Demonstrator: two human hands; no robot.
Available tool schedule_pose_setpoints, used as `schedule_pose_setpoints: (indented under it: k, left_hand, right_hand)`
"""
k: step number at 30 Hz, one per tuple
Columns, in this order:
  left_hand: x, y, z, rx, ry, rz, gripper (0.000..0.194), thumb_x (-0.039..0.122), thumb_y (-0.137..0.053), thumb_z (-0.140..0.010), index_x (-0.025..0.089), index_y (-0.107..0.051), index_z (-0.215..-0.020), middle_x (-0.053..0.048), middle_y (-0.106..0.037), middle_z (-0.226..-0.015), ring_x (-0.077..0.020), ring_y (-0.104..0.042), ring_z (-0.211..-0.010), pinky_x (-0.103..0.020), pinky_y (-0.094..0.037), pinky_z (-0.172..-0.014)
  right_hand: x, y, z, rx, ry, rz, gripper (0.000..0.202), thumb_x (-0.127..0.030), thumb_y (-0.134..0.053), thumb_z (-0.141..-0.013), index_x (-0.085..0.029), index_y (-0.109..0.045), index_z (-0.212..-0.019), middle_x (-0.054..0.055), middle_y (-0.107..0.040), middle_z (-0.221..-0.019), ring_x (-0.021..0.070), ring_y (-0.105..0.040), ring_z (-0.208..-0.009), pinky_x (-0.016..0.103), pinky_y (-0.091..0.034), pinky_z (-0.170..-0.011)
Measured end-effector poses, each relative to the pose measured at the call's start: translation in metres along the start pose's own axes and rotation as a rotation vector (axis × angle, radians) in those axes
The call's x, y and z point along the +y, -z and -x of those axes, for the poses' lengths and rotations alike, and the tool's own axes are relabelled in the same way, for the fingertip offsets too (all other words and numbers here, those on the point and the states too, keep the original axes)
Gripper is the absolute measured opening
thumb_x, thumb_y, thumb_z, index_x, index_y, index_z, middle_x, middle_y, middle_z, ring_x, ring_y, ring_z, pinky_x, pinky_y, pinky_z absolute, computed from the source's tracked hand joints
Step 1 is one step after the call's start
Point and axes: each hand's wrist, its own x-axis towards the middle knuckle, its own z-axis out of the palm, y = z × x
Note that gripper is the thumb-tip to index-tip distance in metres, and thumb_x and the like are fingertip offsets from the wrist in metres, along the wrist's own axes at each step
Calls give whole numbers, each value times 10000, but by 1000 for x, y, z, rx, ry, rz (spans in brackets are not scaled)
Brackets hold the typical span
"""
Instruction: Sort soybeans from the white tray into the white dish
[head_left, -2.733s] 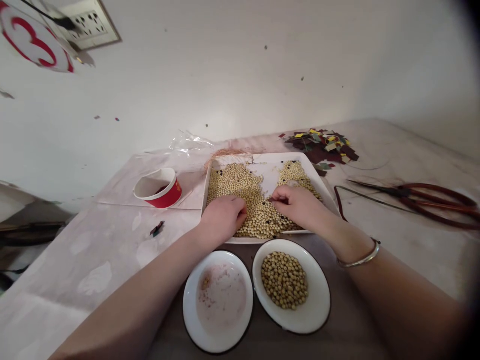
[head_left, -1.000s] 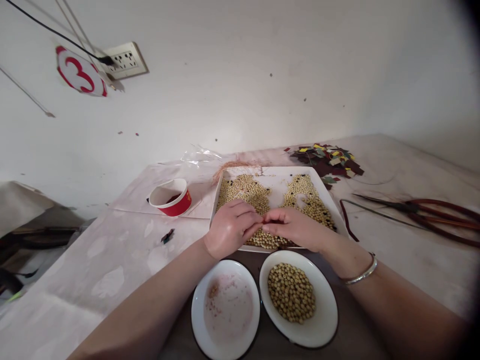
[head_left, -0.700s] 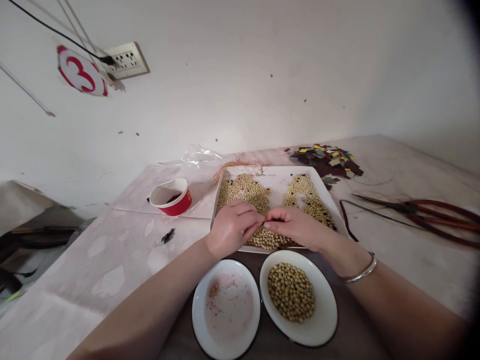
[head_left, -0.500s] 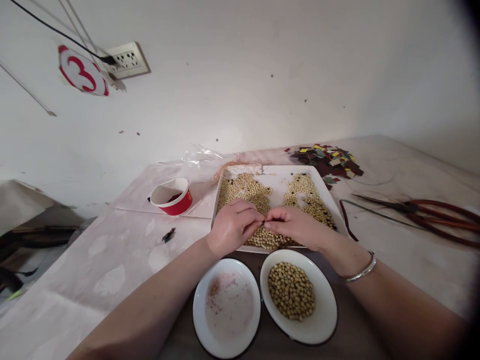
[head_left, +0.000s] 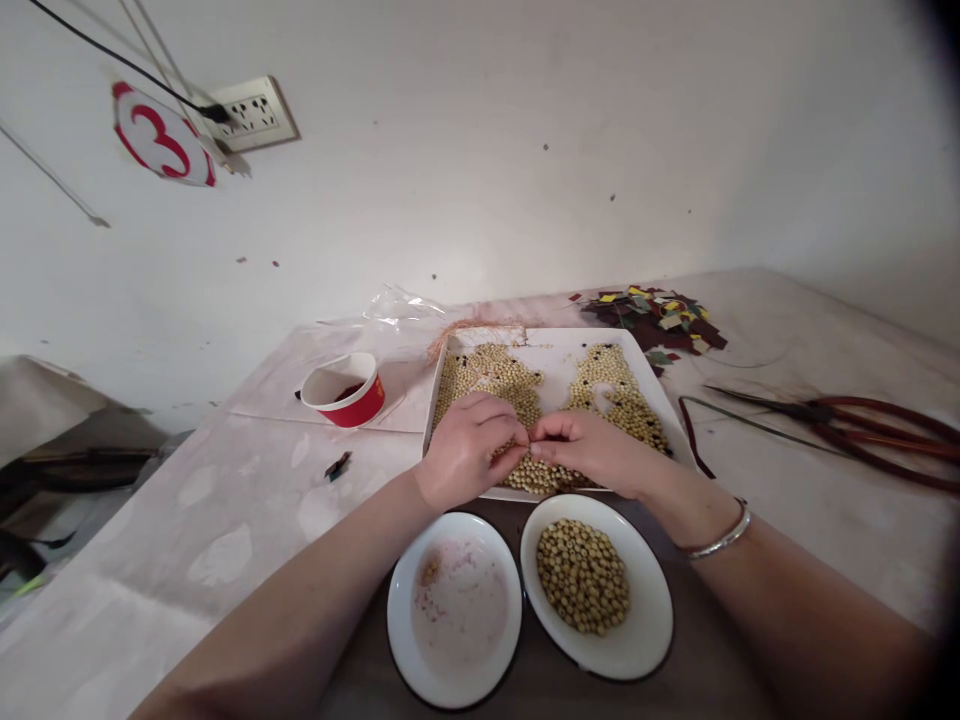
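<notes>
Head view: our left hand and right hand meet over the white tray, each grip pinched closed (on what, we cannot tell). Pale beads lie in that tray; we judge this fine fingertip work, the next move calling for steadiness.

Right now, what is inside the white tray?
In the white tray, small beads, mostly pale, some dark, lie at both sides and along the near edge, leaving the far middle mostly bare. What lies beneath the left hand and right hand cannot be seen.
</notes>
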Motion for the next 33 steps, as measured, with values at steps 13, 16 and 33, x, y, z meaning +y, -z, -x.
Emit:
schedule_pose_setpoints:
  k: [13,16,33]
  left_hand:
    - [1,-1,0,55,58,-43,54,147,-552,-747,171,-592,-773,-37,-600,-823,-161,-542,-812,-316,-433,-767]
    - [1,-1,-1,64,54,-39,54,142,-552,-742,168,-593,-765,-37,-601,-815,-161,-543,-805,-312,-437,-760]
    - [43,34,-18,-183,-25,278,62,150,-553,-769,176,-600,-737,-2,-609,-758,-115,-552,-768,-257,-448,-762]
  right_hand:
    - [-1,1,0,5,-2,-11,159,-290,-517,-776,-176,-629,-764,-25,-511,-639,126,-447,-607,245,-339,-579]
    - [-1,1,0,12,-11,-28,154,-287,-523,-772,-174,-627,-766,-28,-501,-634,123,-434,-601,246,-329,-573]
    - [0,6,-1,23,-44,-114,154,-293,-554,-730,-161,-628,-759,-3,-575,-673,137,-481,-609,258,-346,-555]
